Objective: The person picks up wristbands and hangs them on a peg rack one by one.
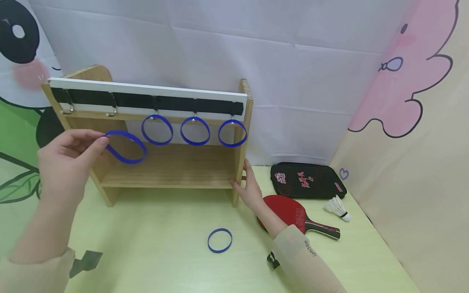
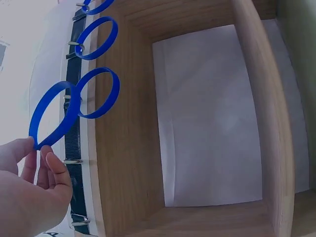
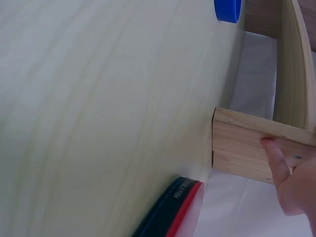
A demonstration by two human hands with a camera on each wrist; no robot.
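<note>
My left hand [image 1: 67, 165] pinches a blue wristband-like ring [image 1: 126, 162] between thumb and fingertips, in front of the rack's left half. In the left wrist view the held ring [image 2: 70, 118] overlaps a hanging one. Three similar blue rings [image 1: 195, 144] hang from hooks on the wooden rack [image 1: 172, 177]; the two left hooks [image 1: 112, 110] are bare. Against the rack's right side panel rests my right hand [image 1: 252, 191], its thumb at the front edge. In the right wrist view, the thumb [image 3: 277, 160] touches the panel's wood; the other fingers are mostly hidden.
One more blue ring [image 1: 220, 251] lies on the table [image 1: 157, 240] in front of the rack. To the right are a red table tennis paddle [image 1: 282, 205], partly under my right forearm, a black case [image 1: 307, 181] and a shuttlecock [image 1: 335, 206]. Cloth hangs behind.
</note>
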